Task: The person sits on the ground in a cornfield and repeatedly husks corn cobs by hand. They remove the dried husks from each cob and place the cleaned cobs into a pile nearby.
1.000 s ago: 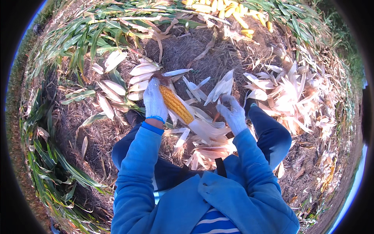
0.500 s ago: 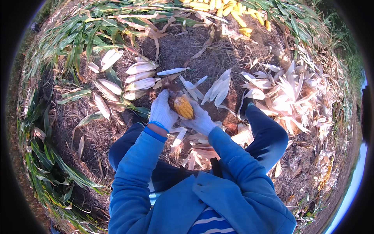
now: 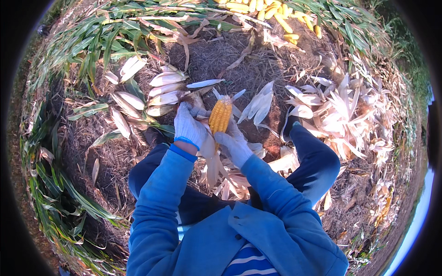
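A bare yellow corn ear [image 3: 220, 117] stands tip-up between my hands, its kernels fully showing on the near side. My right hand [image 3: 235, 141], in a white knit glove, is closed around its lower part. My left hand [image 3: 189, 127], gloved the same way, is closed on pale husk [image 3: 212, 168] that hangs down beside the ear toward my lap. The base of the ear is hidden behind the fingers. Just beyond my left hand, several unhusked ears [image 3: 166, 89] lie in a stack on the ground.
Loose husks [image 3: 340, 108] are heaped at the right, and a dry husk [image 3: 258, 103] lies ahead of my right hand. Yellow ears [image 3: 276, 11] form a pile at the far side. Green corn stalks [image 3: 115, 37] lie along the far left. My bent legs [image 3: 313, 156] flank the work.
The ear has tipped upright, with more of its yellow kernels bare. Husk now hangs down below my left hand, and my right hand has shifted lower on the ear.
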### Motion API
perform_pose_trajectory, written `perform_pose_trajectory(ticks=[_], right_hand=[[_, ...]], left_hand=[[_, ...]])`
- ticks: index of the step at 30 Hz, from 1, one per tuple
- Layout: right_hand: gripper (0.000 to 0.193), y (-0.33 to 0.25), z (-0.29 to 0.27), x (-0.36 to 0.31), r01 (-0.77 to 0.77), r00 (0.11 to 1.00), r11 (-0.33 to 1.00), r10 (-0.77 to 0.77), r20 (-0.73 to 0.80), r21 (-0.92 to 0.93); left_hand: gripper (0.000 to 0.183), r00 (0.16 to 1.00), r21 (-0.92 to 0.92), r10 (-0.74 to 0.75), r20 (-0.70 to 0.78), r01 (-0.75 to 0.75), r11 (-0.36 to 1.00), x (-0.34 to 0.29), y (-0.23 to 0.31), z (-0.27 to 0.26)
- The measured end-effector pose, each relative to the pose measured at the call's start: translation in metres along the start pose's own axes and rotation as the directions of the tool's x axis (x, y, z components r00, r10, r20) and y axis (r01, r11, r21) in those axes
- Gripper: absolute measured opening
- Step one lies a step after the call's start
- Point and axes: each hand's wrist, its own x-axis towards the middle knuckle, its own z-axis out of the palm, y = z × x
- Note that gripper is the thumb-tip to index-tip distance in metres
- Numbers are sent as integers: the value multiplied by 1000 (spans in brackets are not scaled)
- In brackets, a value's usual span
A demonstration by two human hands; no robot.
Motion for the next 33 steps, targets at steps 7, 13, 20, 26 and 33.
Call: perform_pose_trajectory(ticks=[7, 13, 20, 26, 33], right_hand=[[45, -8, 3, 13, 153, 950, 976, -188, -248, -154], [45, -27, -94, 53, 229, 870, 859, 31, -492, 459], [50, -62, -126, 61, 324, 897, 867, -154, -414, 379], [36, -82, -68, 45, 345, 928, 880, -270, -256, 325], [24, 17, -34, 20, -80, 983, 966, 117, -143, 246]], left_hand=[[30, 974, 124, 90, -206, -66, 990, -18, -17, 29], [34, 1000, 365, 12, -24, -2, 931, -36, 21, 18], [39, 938, 910, -30, 346, -327, 255, -35, -12, -12], [43, 920, 849, -299, 254, -360, -386, -37, -27, -11], [29, 895, 699, -199, 399, -437, -567, -41, -58, -23]])
